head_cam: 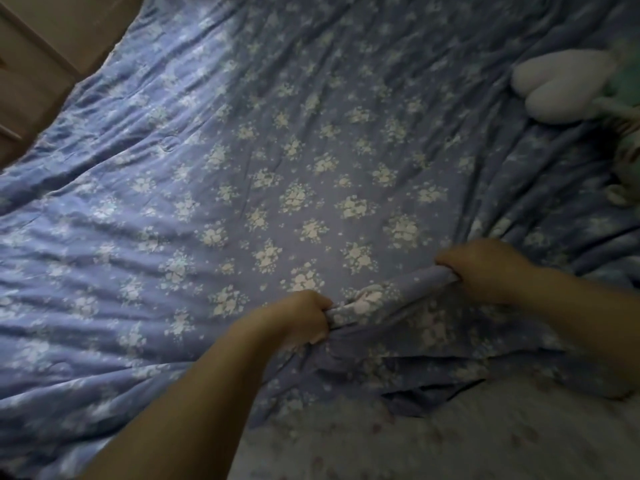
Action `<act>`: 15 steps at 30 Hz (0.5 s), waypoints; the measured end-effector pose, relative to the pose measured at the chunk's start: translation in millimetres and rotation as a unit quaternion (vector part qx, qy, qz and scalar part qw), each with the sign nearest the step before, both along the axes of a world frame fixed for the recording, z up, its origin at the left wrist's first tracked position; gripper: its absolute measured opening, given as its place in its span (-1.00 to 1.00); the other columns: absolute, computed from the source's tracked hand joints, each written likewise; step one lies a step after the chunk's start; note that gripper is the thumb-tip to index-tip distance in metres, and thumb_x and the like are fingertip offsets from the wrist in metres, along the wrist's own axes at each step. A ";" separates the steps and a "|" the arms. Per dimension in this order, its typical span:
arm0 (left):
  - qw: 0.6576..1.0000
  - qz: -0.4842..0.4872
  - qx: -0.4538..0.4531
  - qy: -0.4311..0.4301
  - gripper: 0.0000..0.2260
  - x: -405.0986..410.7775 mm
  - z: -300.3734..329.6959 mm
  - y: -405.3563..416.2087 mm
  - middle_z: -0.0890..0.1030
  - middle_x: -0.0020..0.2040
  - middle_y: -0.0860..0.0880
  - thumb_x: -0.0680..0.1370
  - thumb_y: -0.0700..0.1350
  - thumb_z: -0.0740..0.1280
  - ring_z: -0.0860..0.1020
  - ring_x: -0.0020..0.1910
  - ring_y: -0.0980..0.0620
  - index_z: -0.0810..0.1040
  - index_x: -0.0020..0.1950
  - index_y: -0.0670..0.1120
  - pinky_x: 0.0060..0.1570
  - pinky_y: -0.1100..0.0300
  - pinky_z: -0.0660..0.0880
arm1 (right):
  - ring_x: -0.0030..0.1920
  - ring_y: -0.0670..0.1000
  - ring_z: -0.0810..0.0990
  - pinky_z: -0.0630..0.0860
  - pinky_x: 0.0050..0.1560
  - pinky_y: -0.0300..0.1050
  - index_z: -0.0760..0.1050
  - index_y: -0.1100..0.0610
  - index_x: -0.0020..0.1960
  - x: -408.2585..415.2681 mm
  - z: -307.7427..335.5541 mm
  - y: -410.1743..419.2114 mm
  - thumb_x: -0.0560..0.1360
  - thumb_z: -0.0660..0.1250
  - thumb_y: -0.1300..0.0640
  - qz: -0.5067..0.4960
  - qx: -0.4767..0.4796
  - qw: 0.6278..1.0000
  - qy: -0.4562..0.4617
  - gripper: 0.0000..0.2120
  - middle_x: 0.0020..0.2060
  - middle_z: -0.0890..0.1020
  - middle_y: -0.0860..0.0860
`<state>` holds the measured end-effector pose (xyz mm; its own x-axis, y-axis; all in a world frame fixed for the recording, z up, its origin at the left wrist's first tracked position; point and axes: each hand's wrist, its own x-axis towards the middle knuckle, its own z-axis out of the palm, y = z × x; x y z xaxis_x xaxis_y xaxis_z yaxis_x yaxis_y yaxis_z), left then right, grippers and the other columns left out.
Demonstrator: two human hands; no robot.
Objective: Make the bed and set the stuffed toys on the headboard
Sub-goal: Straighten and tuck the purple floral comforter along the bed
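Both the left hand [304, 318] and right hand [485, 268] grip the wrinkled quilt [242, 168], mid-spread; toys [568, 88] not yet on headboard.

A home bedroom: floral blue quilt [277, 150] over a bed, stuffed toys [568, 86] alongside.

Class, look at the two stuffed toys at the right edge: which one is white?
The puffy white stuffed toy lying farther up on the blue floral quilt; the other, the green stuffed toy, is blurred and cut off by the frame edge.

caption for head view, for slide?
Both hands, left and right, grip the blue floral quilt edge; stuffed toy nearby.
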<state>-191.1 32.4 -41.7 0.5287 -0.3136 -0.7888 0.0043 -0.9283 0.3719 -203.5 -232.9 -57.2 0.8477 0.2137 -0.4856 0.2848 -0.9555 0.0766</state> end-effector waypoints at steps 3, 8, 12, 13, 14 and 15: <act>0.999 0.003 0.010 0.030 -0.83 2.8 0.0 -3.7 0.48 -0.11 -0.13 0.41 -0.40 0.22 0.42 -0.09 -0.09 0.46 -0.10 -0.17 -0.13 0.17 0.32 | 0.04 0.09 0.55 0.28 -0.20 -0.17 0.41 -0.01 0.14 0.2 10.0 -4.2 0.55 0.17 0.09 -0.012 -0.043 0.999 0.027 -0.82 0.08 0.58 0.05; 0.999 -0.014 0.034 0.040 -0.84 4.2 -1.1 -9.7 0.47 -0.12 -0.12 0.41 -0.40 0.23 0.41 -0.10 -0.08 0.42 -0.16 -0.14 -0.12 0.19 0.32 | 0.07 0.09 0.54 0.39 -0.08 -0.15 0.38 -0.05 -0.06 -5.2 16.0 -15.3 0.53 0.16 0.10 -0.059 -0.005 0.995 0.083 -0.93 0.10 0.58 0.03; 0.996 -0.030 0.055 0.056 -0.83 0.8 -1.8 -11.3 0.47 -0.11 -0.13 0.41 -0.38 0.24 0.41 -0.10 -0.06 0.45 -0.10 -0.15 -0.12 0.21 0.32 | 0.04 0.11 0.54 0.50 0.09 -0.04 0.49 0.02 0.04 -8.0 -0.7 -12.9 0.53 0.14 0.13 -0.081 0.018 0.982 0.171 -0.82 0.09 0.58 0.07; 0.996 -0.028 0.058 0.060 -0.82 0.8 -2.2 -11.4 0.48 -0.11 -0.13 0.41 -0.38 0.24 0.42 -0.11 -0.06 0.46 -0.09 -0.14 -0.13 0.21 0.33 | 0.06 0.12 0.54 0.50 0.10 -0.03 0.50 0.03 0.09 -7.4 -1.7 -13.0 0.54 0.14 0.14 -0.090 0.027 0.980 0.176 -0.79 0.10 0.57 0.07; 0.996 -0.025 0.060 0.064 -0.82 1.0 -3.2 -11.0 0.48 -0.11 -0.13 0.41 -0.38 0.25 0.42 -0.11 -0.06 0.47 -0.08 -0.13 -0.15 0.21 0.33 | 0.08 0.12 0.53 0.49 0.11 -0.04 0.49 0.04 0.12 -6.8 -1.5 -13.7 0.54 0.14 0.14 -0.101 0.040 0.979 0.174 -0.78 0.13 0.56 0.07; 0.996 -0.023 0.062 0.066 -0.82 1.5 -3.9 -11.0 0.48 -0.11 -0.13 0.40 -0.38 0.24 0.42 -0.12 -0.06 0.47 -0.09 -0.13 -0.18 0.22 0.33 | 0.10 0.12 0.52 0.47 0.10 -0.07 0.49 0.04 0.15 -7.1 -2.2 -15.6 0.54 0.15 0.14 -0.112 0.053 0.979 0.164 -0.77 0.16 0.55 0.06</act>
<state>-189.6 21.4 -45.7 0.4046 -0.2312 -0.8848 0.0020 -0.9673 0.2537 -210.6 -248.5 -59.5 0.6814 0.1036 -0.7246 0.0599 -0.9945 -0.0859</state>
